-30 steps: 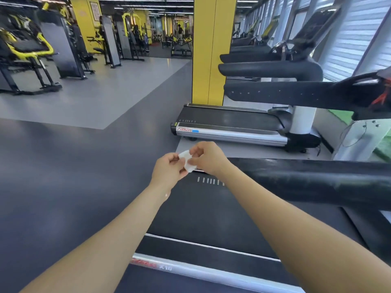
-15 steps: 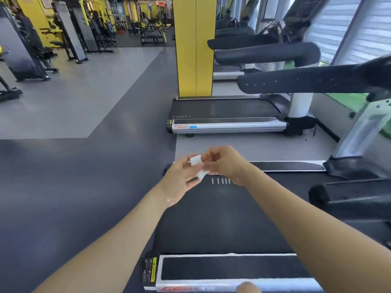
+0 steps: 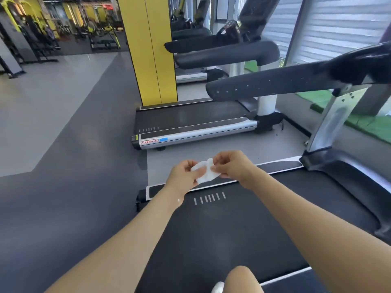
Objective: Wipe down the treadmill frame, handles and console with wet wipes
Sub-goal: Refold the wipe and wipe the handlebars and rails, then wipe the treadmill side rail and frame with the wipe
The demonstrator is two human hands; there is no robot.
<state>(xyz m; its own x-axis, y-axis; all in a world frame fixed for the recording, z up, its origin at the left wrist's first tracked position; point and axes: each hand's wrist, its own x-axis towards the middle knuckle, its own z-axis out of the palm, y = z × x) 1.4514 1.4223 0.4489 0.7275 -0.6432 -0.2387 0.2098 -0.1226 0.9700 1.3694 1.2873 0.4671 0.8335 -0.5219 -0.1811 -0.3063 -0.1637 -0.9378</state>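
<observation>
Holding a crumpled white wipe point(image 3: 204, 171) between them, the left hand point(image 3: 183, 178) and right hand point(image 3: 232, 166) each pinch it with curled fingers, out in front of the person above the near treadmill's belt point(image 3: 222, 225). That treadmill's dark handle point(image 3: 275, 84) reaches across on the right, well apart from the wipe, on a silver upright point(image 3: 330, 121). Beyond stands a second treadmill point(image 3: 190, 125) beside a yellow pillar point(image 3: 151, 49).
</observation>
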